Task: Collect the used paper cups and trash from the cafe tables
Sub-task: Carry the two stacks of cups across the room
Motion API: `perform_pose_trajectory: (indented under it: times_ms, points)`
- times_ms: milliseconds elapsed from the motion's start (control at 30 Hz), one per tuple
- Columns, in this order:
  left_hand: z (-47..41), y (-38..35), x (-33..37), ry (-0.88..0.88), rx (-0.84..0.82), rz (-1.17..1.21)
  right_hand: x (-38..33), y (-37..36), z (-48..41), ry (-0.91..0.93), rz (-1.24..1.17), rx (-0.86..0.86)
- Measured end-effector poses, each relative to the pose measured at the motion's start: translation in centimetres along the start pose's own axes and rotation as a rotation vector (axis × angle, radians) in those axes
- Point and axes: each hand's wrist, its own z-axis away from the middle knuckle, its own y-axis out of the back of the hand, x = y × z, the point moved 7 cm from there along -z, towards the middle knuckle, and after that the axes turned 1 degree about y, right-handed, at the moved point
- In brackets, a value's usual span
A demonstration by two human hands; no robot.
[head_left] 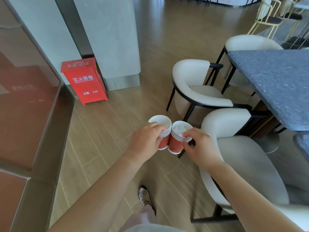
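I hold two stacks of red paper cups with white rims side by side over the wooden floor. My left hand grips the left stack of cups by its rims; white paper sits inside the top cup. My right hand grips the right stack of cups, whose top cup holds crumpled white tissue. The two stacks touch each other.
A dark blue stone table stands at the right with white padded chairs around it. A red fire-extinguisher box stands on the floor against a grey pillar. A glass wall runs along the left. My sandalled foot is below.
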Motion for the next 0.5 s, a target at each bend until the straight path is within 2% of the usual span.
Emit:
perform_pose_trajectory:
  times_ms: [267, 500]
  points:
    - [-13.9, 0.8, -8.2, -0.050, -0.013, -0.010, 0.6, -3.8, -14.9, -0.027, 0.024, -0.010]
    - [-22.7, 0.6, -12.1, -0.073, -0.017, 0.052, 2.3, -4.4, -23.4, -0.037, 0.034, 0.012]
